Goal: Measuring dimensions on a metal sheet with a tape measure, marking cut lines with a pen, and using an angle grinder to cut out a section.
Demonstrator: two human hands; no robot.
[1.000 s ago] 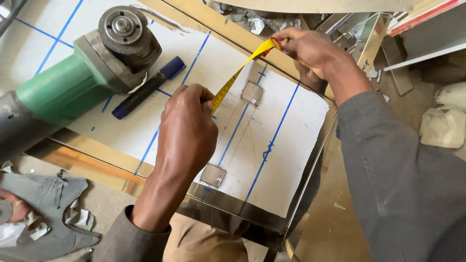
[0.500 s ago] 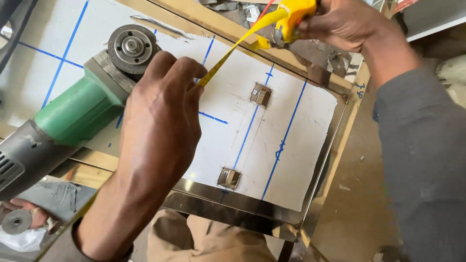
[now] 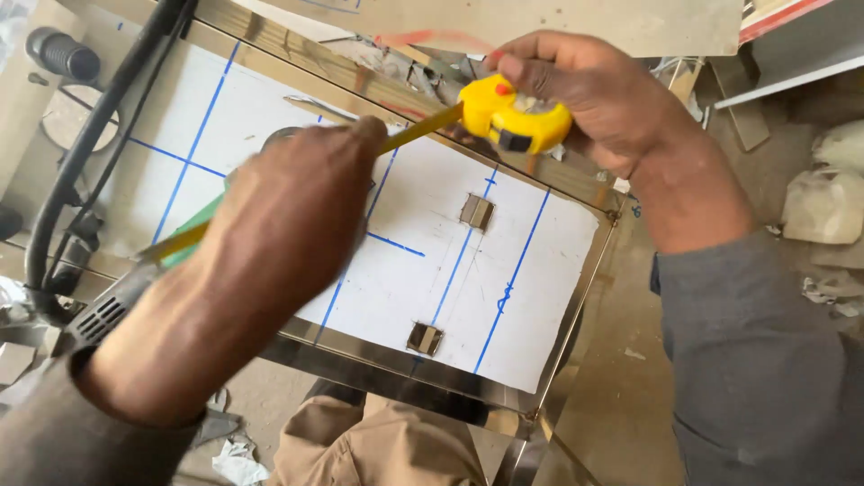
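My right hand [image 3: 598, 99] grips a yellow tape measure case [image 3: 515, 115] above the far edge of a shiny metal sheet [image 3: 531, 270] covered in white film with blue lines. The yellow tape blade [image 3: 418, 129] runs from the case down to the left under my left hand [image 3: 270, 234], which pinches it. The blade's end [image 3: 171, 245] sticks out left of that hand. Two small square cut-outs [image 3: 477, 211] show in the sheet. A green angle grinder [image 3: 108, 306] lies mostly hidden beneath my left forearm.
A thick black cable [image 3: 90, 144] curves along the left side. Metal scraps and clutter [image 3: 832, 202] lie on the floor at right. My knee in tan trousers [image 3: 378, 445] is below the sheet's near edge.
My right hand has drawn the tape case further into view and the blade is longer. My left hand slid left along the blade, covering the grinder's disc.
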